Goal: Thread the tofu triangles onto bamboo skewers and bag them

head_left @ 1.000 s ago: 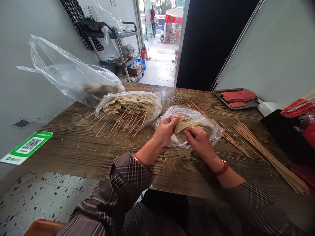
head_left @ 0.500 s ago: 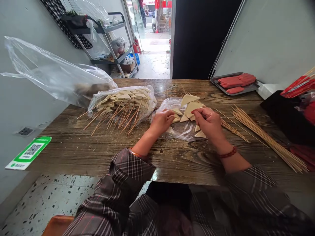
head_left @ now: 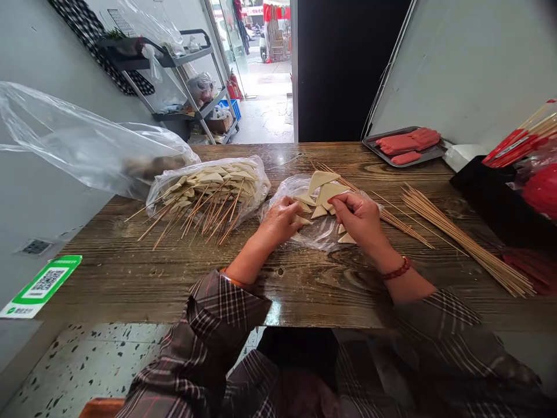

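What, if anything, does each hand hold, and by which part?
The right hand pinches a pale triangular piece by its near edge; whether the left hand holds anything cannot be told.

Doorway (head_left: 267,84), bright with daylight. Left of doorway: glass panel (head_left: 227,43), red fire extinguishers (head_left: 235,86), grey tiered cart (head_left: 194,56), pale left wall (head_left: 32,64). Right of doorway: tall black panel (head_left: 343,69), pale right wall (head_left: 465,69). In front of doorway: dark wood-grain desk (head_left: 130,284). Farthest from doorway: pale floor (head_left: 87,363), dark-speckled.
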`<act>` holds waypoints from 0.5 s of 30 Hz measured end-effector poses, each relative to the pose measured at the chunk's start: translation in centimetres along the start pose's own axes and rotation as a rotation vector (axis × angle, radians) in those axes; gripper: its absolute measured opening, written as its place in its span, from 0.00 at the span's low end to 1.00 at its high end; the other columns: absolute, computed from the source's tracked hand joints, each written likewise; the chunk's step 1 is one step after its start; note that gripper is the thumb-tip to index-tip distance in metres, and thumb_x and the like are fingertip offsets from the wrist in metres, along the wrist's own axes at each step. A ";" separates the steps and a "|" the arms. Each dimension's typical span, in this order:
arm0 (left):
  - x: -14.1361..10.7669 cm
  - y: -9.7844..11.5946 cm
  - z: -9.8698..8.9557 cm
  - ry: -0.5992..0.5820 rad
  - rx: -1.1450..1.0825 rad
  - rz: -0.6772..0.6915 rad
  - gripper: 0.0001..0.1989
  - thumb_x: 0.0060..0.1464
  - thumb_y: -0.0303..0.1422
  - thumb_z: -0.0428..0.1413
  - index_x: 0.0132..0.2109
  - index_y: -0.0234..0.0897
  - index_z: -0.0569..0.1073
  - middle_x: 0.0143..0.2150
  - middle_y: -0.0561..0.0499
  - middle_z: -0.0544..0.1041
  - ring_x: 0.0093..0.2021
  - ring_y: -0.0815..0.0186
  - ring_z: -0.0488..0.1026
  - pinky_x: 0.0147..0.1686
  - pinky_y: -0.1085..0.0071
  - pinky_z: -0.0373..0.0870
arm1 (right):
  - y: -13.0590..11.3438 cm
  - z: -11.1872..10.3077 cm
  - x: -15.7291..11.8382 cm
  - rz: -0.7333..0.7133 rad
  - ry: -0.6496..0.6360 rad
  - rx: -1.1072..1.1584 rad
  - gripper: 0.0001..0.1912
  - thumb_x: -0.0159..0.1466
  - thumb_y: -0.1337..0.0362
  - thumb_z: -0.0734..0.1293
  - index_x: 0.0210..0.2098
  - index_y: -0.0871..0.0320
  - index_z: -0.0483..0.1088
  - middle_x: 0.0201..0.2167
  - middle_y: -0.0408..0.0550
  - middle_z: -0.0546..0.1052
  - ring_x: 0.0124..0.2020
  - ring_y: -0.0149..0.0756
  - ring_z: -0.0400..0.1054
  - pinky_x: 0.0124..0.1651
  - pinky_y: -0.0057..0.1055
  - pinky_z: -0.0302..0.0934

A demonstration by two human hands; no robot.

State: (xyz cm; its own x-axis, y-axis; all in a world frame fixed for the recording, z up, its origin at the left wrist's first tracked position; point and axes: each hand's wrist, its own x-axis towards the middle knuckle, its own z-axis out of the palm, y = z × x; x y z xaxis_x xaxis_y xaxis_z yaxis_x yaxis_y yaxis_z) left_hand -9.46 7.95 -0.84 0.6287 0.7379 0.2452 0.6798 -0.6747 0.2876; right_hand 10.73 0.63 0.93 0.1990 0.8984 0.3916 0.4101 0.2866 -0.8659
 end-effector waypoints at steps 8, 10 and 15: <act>-0.3 1.0 -0.8 -0.002 0.276 -0.190 0.21 0.55 0.51 0.57 0.33 0.36 0.76 0.38 0.40 0.75 0.43 0.53 0.72 0.44 0.60 0.68 | 0.6 -2.0 1.1 0.091 0.191 0.124 0.14 0.62 0.54 0.66 0.35 0.59 0.75 0.16 0.38 0.66 0.16 0.26 0.56 0.20 0.26 0.50; -0.2 1.2 -0.6 0.014 0.290 -0.205 0.23 0.54 0.53 0.56 0.32 0.35 0.76 0.36 0.39 0.75 0.42 0.52 0.72 0.42 0.60 0.67 | 0.5 -2.3 1.3 0.117 0.231 0.152 0.14 0.62 0.54 0.67 0.35 0.59 0.75 0.16 0.38 0.66 0.17 0.26 0.55 0.20 0.25 0.50; 0.2 1.3 0.3 0.067 0.185 -0.201 0.19 0.55 0.49 0.57 0.35 0.35 0.76 0.38 0.40 0.75 0.42 0.54 0.72 0.43 0.61 0.66 | 0.3 -2.1 1.3 0.135 0.236 0.170 0.14 0.61 0.54 0.67 0.35 0.60 0.75 0.16 0.38 0.65 0.16 0.25 0.54 0.19 0.25 0.49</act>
State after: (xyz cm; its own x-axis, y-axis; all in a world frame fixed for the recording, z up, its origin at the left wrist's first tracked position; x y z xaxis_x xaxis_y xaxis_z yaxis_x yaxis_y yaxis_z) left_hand -8.37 7.17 -0.67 0.4521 0.8524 0.2627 0.8497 -0.5012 0.1638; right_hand 12.99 1.19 1.82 0.4501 0.8359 0.3142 0.2159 0.2396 -0.9466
